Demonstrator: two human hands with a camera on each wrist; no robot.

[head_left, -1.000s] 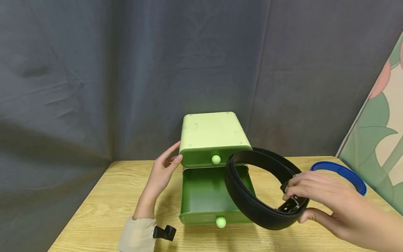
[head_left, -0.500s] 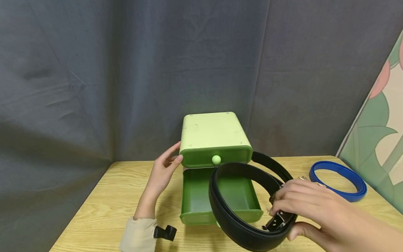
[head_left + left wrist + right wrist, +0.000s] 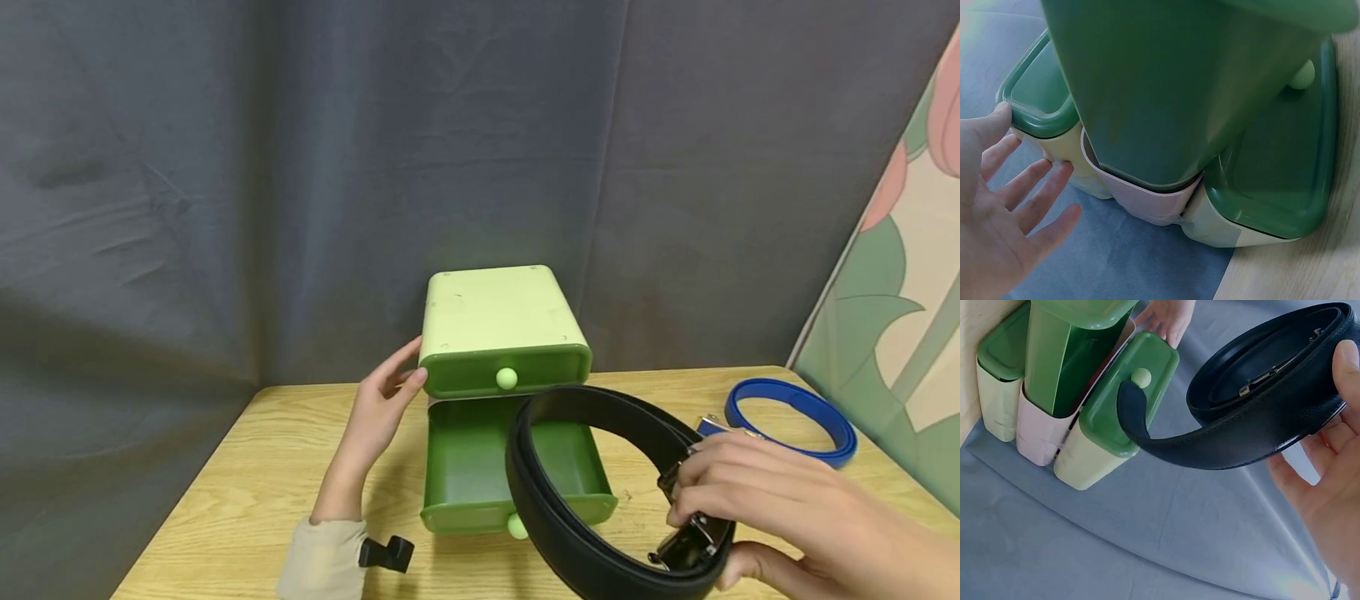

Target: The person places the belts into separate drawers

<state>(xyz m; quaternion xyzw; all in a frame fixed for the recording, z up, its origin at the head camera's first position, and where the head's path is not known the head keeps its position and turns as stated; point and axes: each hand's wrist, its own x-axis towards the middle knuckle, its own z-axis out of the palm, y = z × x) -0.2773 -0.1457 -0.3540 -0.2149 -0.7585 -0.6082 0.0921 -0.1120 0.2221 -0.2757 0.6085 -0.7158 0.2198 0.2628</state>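
Right fingers: your right hand (image 3: 787, 504) pinches the black belt (image 3: 555, 537) between thumb and curled fingers, close to its silver buckle (image 3: 1269, 378).
Black belt: coiled in a loop, raised above the table (image 3: 247, 467), at four o'clock from the drawer unit (image 3: 498, 312). In your right wrist view its loose end (image 3: 1132, 403) overlaps the top drawer (image 3: 467, 375); whether they touch, you cannot tell.
Left fingers: your left hand (image 3: 375, 417) is at eight o'clock on the unit, fingers spread and uncurled along its side, thumb against the top drawer's edge.
Left cuff: beige sleeve (image 3: 322, 558) with a black mount (image 3: 386, 553) at its wrist.
Drawers: top one closed; middle drawer (image 3: 468, 454) pulled out towards you; bottom drawer (image 3: 1279, 169) closed.
Blue belt: the coiled blue belt (image 3: 836, 421) lies on the table at three o'clock from the unit, just beyond your right hand.
Backdrop: grey curtain (image 3: 420, 142) at twelve o'clock, flower-patterned panel (image 3: 881, 333) at three.
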